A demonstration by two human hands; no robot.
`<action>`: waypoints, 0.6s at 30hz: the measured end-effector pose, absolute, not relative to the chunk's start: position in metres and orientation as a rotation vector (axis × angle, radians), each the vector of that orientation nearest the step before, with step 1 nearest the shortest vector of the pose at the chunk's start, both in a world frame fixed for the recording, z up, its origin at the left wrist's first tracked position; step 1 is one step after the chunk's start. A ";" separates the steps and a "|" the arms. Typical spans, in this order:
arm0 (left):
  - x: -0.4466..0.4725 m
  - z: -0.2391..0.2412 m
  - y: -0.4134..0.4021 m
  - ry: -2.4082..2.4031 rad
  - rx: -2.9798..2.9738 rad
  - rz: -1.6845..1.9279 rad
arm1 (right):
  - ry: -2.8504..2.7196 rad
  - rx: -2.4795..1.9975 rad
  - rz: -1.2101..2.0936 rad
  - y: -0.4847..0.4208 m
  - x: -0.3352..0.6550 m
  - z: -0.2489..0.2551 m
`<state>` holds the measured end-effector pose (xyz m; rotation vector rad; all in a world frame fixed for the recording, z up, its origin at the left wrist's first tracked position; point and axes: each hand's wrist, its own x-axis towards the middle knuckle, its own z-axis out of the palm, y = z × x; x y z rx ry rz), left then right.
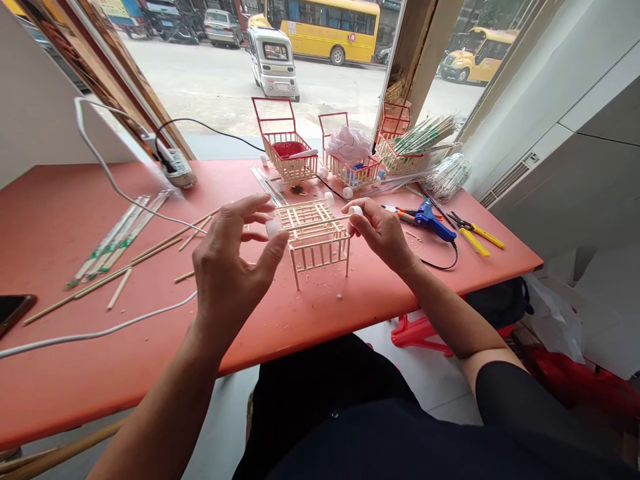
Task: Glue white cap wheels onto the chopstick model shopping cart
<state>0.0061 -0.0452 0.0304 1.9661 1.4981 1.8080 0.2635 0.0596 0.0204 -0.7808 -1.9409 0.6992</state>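
Presently | left hand (227,257): grip pinching white wheel (271,229) | right hand (383,233): grip pinching opposite wheel (355,211) | wooden axle (320,223) between wheels, over stick-built frame (320,243) on red counter (150,347)

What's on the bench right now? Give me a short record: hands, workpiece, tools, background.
Left hand: at a white cap on one stick end
Right hand: at the other end's cap
Workpiece: slatted frame beneath that stick
Tools: blue glue gun, yellow-handled pliers
Background: three red-handled carts
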 end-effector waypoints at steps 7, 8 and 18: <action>-0.005 0.035 -0.043 1.343 1.400 2.066 | -1.943 -0.798 0.675 0.060 0.263 0.020; -0.008 0.034 -0.043 1.343 1.334 2.061 | -1.945 -0.801 0.670 0.060 0.263 0.020; -0.014 0.023 -0.065 1.531 1.208 1.900 | -1.938 -0.821 0.671 0.061 0.263 0.020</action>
